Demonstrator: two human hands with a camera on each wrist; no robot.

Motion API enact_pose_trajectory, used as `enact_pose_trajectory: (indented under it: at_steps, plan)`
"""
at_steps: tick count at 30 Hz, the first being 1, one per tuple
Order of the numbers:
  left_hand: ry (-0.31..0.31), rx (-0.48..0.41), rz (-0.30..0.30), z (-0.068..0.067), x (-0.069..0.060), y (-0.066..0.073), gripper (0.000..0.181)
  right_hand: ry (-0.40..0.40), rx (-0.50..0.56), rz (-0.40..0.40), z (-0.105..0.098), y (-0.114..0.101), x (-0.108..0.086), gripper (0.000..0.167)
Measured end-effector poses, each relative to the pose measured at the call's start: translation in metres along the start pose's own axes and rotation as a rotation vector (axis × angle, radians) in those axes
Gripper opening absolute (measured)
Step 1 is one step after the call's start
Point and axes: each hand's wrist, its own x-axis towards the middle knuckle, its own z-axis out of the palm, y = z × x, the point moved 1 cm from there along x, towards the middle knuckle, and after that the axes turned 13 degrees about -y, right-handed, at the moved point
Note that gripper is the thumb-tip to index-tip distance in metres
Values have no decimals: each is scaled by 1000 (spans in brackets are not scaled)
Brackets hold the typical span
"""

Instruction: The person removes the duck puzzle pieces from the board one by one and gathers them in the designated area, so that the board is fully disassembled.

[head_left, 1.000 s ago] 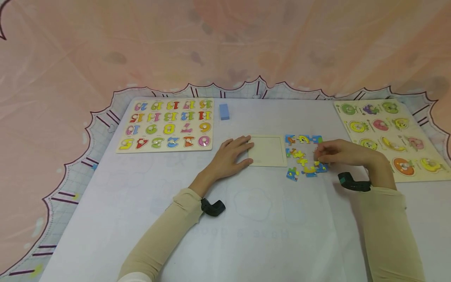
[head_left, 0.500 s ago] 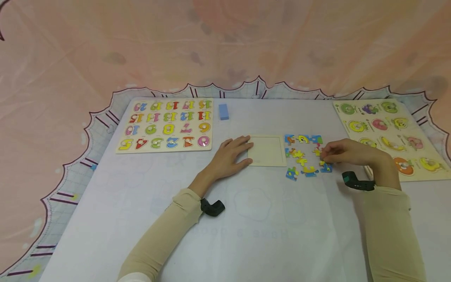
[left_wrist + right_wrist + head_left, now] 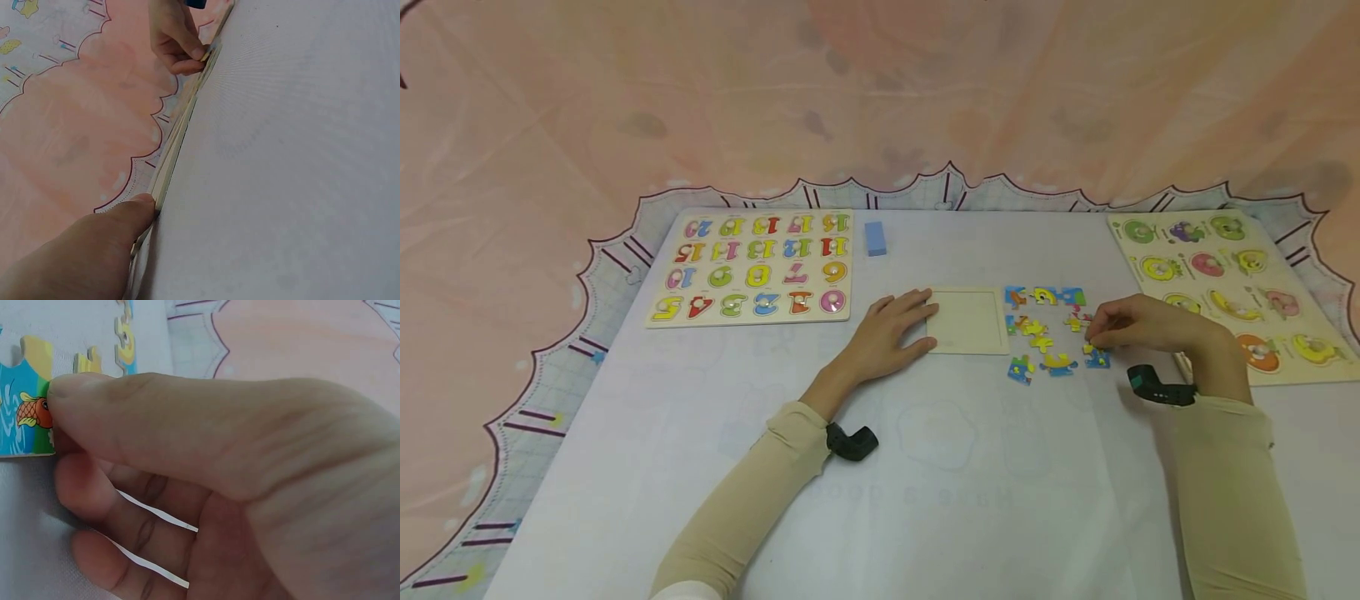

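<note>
My left hand (image 3: 895, 333) rests with spread fingers on the left edge of a pale wooden puzzle frame (image 3: 967, 322). In the left wrist view its thumb (image 3: 131, 219) lies along the frame's edge. My right hand (image 3: 1138, 323) is beside a group of loose jigsaw pieces right of the frame. Its thumb and fingers pinch the edge of a blue jigsaw piece (image 3: 15, 425) printed with an orange fish, seen in the right wrist view. Other blue and yellow pieces (image 3: 1058, 364) lie in loose rows; the hand hides part of the right side.
At the back left lies a number puzzle board (image 3: 752, 267), with a blue block (image 3: 876, 238) right of it. A fruit puzzle board (image 3: 1232, 283) lies at the right, partly behind my right hand. White cloth (image 3: 940, 475) with a scalloped border covers the table.
My right hand has moved a little to the right, and the blue piece at the lower right has slid right with it, away from its neighbour. The left hand stays on the frame.
</note>
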Motion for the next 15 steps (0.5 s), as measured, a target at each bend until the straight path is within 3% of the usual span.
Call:
enact_pose_trajectory:
  at_steps: [15]
  plan:
    - [9,4,-5,3,-2,-2,55,9,-9,-35,2,-3,8,17]
